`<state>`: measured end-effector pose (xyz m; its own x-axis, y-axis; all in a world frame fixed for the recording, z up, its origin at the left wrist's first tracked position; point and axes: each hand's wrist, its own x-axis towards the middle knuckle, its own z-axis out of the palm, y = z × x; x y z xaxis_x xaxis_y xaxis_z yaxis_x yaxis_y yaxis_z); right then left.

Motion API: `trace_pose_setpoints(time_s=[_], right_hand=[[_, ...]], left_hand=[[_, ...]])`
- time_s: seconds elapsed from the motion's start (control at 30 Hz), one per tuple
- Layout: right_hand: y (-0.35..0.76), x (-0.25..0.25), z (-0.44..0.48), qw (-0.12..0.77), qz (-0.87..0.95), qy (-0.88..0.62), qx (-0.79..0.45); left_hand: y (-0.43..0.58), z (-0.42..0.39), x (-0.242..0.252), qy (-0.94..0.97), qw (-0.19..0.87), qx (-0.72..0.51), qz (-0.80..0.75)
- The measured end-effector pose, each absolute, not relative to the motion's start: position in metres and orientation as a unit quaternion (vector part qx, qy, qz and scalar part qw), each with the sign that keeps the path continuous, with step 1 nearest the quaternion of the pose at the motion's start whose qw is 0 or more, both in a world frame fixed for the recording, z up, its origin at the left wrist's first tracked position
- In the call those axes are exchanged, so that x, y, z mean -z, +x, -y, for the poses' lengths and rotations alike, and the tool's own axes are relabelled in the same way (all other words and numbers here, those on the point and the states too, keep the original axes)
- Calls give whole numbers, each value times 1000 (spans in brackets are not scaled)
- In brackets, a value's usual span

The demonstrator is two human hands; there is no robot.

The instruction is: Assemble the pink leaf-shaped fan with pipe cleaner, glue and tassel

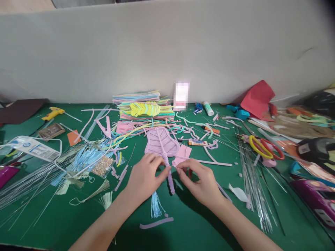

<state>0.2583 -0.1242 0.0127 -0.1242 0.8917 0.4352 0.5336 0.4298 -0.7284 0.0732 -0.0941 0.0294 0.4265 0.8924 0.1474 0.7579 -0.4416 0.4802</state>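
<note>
A lilac fan (pixel 160 141) made of pipe cleaners lies in the middle, its wrapped handle (pixel 170 183) pointing toward me. My left hand (pixel 148 174) is closed on the upper handle, thumb and fingers pinching it just below the fan's face. To the right of the handle, my right hand (pixel 197 177) pinches thumb and forefinger together; what sits between the tips is too small to make out. Those fingertips are beside a pink card (pixel 183 153). A pale blue tassel (pixel 156 205) lies below my left hand, with a lilac pipe cleaner piece (pixel 156 223) nearer me.
Pipe cleaner bundles (pixel 146 109) lie at the back against a pale wall (pixel 157 52). On the left are a yellow glue gun (pixel 53 113), blue tassels (pixel 86 155) and a bag of beads (pixel 103 165). Scissors (pixel 260 146) and wires (pixel 251 177) lie at right.
</note>
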Motion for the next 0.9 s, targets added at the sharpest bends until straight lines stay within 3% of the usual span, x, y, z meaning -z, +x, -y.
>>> trace_pose_setpoints(time_s=[0.17, 0.4, 0.6, 0.7, 0.9], right_hand=[[259, -9, 124, 429, 732, -493, -193], [260, -5, 121, 408, 746, -489, -192], [260, -3, 123, 401, 749, -491, -196], [260, -2, 124, 398, 741, -495, -217], [258, -10, 126, 415, 689, -511, -304]], left_hand=[[62, 89, -34, 810, 119, -9, -574], [61, 95, -44, 816, 120, 76, -561], [63, 99, -46, 850, 57, 123, -508], [64, 100, -48, 854, 91, 63, -508], [63, 93, -50, 766, 330, -177, -522]])
